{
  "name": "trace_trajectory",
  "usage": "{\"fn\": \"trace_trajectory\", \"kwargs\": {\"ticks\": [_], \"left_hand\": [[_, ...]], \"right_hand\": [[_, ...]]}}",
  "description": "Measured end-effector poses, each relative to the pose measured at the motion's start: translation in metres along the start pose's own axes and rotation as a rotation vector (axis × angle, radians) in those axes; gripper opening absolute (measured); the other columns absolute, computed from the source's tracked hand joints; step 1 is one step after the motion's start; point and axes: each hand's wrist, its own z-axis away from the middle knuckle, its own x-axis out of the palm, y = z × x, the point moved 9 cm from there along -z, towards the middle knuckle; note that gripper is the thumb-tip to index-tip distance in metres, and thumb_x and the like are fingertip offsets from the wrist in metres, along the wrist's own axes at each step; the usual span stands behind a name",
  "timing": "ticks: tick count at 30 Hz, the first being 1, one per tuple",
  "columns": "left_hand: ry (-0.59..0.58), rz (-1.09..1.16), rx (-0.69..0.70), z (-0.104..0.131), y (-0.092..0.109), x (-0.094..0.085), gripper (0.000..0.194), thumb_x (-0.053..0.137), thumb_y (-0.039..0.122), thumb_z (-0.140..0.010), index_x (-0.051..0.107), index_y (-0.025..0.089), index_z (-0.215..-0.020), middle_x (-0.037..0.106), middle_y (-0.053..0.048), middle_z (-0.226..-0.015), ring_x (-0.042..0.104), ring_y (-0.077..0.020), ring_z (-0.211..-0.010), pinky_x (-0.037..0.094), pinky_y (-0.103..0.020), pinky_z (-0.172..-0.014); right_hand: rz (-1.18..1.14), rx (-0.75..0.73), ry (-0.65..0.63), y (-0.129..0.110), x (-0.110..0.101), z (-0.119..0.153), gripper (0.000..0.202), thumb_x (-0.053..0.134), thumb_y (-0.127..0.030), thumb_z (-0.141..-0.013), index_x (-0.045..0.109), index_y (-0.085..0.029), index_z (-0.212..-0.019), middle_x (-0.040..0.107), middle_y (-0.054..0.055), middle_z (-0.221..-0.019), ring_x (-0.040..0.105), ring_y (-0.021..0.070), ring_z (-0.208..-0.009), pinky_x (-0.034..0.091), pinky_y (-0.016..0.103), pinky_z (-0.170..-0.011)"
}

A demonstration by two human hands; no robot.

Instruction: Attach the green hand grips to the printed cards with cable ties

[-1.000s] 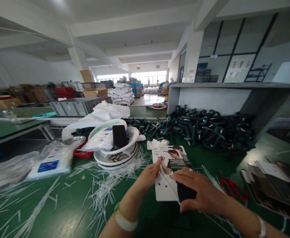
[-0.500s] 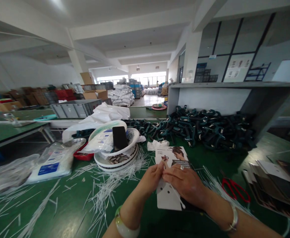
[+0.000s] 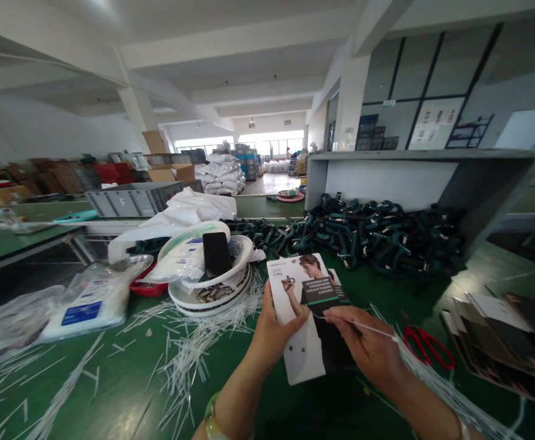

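Note:
My left hand (image 3: 272, 330) grips a printed cardboard packaging card (image 3: 302, 360) by its left edge, thumb on the front. The card is tilted towards me and shows a person's picture, dark panels and two small holes low down. My right hand (image 3: 368, 342) pinches a thin white cable tie (image 3: 363, 326) just in front of the card. One end of the tie points at my left thumb; the other trails back over my right hand. Behind the first card, a second similar card (image 3: 334, 278) partly shows.
Dark green hand grippers (image 3: 377, 235) lie heaped beyond, by a grey bin (image 3: 432, 154). Red-handled scissors (image 3: 427, 348) and stacked cards (image 3: 491, 342) are on the right. White strips (image 3: 194, 360), bowls (image 3: 212, 305) with a phone (image 3: 217, 253), and bags (image 3: 88, 305) cover the left.
My hands have moved apart; the right has drawn back to the right with the cable tie. The card now leans more upright in my left hand, its front uncovered.

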Motion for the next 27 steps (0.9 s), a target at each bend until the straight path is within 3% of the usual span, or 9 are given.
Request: {"fn": "trace_trajectory", "kwargs": {"ticks": [2,4,9,14,19,21,23,25,27], "left_hand": [[-0.047,-0.022,0.013,0.002,0.004,0.003,0.076,0.075,0.028,-0.064,0.037,0.021,-0.129,0.061,-0.01,-0.113,0.061,-0.0256,-0.097,0.049,-0.035,-0.082],[-0.042,-0.038,0.016,0.003,0.006,0.002,0.064,0.074,0.029,-0.065,0.045,0.02,-0.121,0.064,-0.009,-0.106,0.062,-0.0253,-0.094,0.05,-0.036,-0.08],[-0.065,0.053,-0.046,0.011,0.005,0.01,0.064,0.074,0.028,-0.066,0.043,0.022,-0.121,0.066,-0.006,-0.1,0.063,-0.0228,-0.089,0.049,-0.034,-0.079],[-0.146,0.294,-0.22,0.024,-0.013,0.025,0.069,0.074,0.027,-0.066,0.039,0.023,-0.125,0.065,-0.005,-0.096,0.062,-0.019,-0.078,0.048,-0.033,-0.075],[-0.101,0.339,-0.245,0.025,-0.015,0.016,0.063,0.074,0.024,-0.064,0.044,0.019,-0.119,0.064,-0.003,-0.084,0.059,-0.0169,-0.07,0.046,-0.029,-0.068],[-0.122,0.348,-0.229,0.024,-0.008,0.014,0.06,0.074,0.025,-0.063,0.047,0.02,-0.117,0.063,-0.002,-0.081,0.057,-0.0163,-0.068,0.045,-0.028,-0.066],[-0.184,0.372,-0.221,0.026,0.0,0.018,0.053,0.074,0.028,-0.064,0.051,0.019,-0.111,0.061,-0.002,-0.079,0.056,-0.0162,-0.067,0.044,-0.027,-0.064],[-0.279,0.392,-0.218,0.03,0.005,0.028,0.045,0.073,0.03,-0.065,0.055,0.018,-0.104,0.059,-0.002,-0.075,0.055,-0.0158,-0.065,0.044,-0.027,-0.062],[-0.372,0.407,-0.219,0.035,0.007,0.04,0.041,0.072,0.029,-0.067,0.055,0.017,-0.102,0.058,-0.002,-0.073,0.054,-0.0146,-0.064,0.043,-0.026,-0.06]], "right_hand": [[-0.013,-0.02,0.001,-0.001,0.004,-0.001,0.017,0.046,-0.022,-0.089,0.063,-0.02,-0.092,0.071,0.004,-0.082,0.067,0.0153,-0.076,0.056,0.025,-0.068],[-0.016,-0.047,-0.003,-0.003,0.008,0.001,0.017,0.046,-0.02,-0.088,0.062,-0.021,-0.094,0.071,0.004,-0.083,0.067,0.0158,-0.077,0.056,0.027,-0.069],[-0.011,-0.14,-0.014,-0.009,0.013,0.002,0.019,0.046,-0.015,-0.088,0.063,-0.019,-0.093,0.069,0.005,-0.085,0.065,0.0152,-0.08,0.054,0.027,-0.072],[0.149,-0.134,-0.165,-0.012,0.032,0.003,0.025,0.043,-0.017,-0.088,0.067,-0.017,-0.094,0.064,0.008,-0.082,0.06,0.0181,-0.076,0.052,0.029,-0.06],[0.099,-0.1,-0.312,-0.009,0.028,0.013,0.028,0.048,-0.023,-0.086,0.063,-0.022,-0.109,0.064,0.008,-0.093,0.06,0.0184,-0.083,0.052,0.03,-0.066],[-0.012,0.091,-0.203,0.015,0.007,0.014,0.028,0.048,-0.028,-0.086,0.062,-0.023,-0.109,0.065,0.008,-0.097,0.062,0.0189,-0.084,0.053,0.031,-0.068],[-0.242,0.436,-0.117,0.053,-0.003,0.022,0.028,0.047,-0.036,-0.085,0.065,-0.021,-0.101,0.068,0.007,-0.089,0.064,0.0197,-0.075,0.053,0.03,-0.059],[-0.598,0.772,-0.212,0.076,0.018,0.04,0.029,0.055,-0.042,-0.08,0.067,-0.019,-0.092,0.069,0.006,-0.078,0.065,0.0201,-0.066,0.052,0.03,-0.053],[-0.957,0.983,-0.343,0.073,0.047,0.054,0.029,0.064,-0.043,-0.072,0.067,-0.018,-0.086,0.068,0.004,-0.069,0.064,0.0194,-0.062,0.052,0.031,-0.055]]}}
